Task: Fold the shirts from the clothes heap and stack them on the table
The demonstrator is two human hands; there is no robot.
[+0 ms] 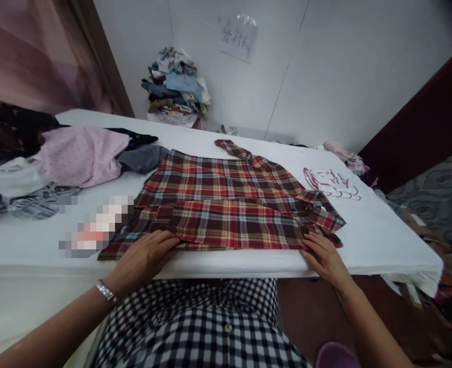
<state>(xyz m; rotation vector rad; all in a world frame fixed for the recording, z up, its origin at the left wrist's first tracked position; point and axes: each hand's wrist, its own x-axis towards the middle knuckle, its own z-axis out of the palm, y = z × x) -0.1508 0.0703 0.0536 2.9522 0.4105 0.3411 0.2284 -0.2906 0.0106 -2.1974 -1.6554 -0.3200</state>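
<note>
A brown, red and yellow plaid shirt lies spread sideways over the white-covered table, its front half lying in a lengthwise fold. My left hand rests on its near edge at the left, fingers stretched out over the cloth. At the right end, by the collar, my right hand lies on the near edge with the thumb apart from the fingers. One sleeve sticks out at the far side. The undersides of my fingertips are hidden, and neither hand shows a clear grip.
Loose clothes, among them a pink dotted garment, lie on the table's left. A tall pile of clothes stands by the wall. A white garment with red trim lies at the right on the white tablecloth. A blurred-out patch covers something left of the shirt.
</note>
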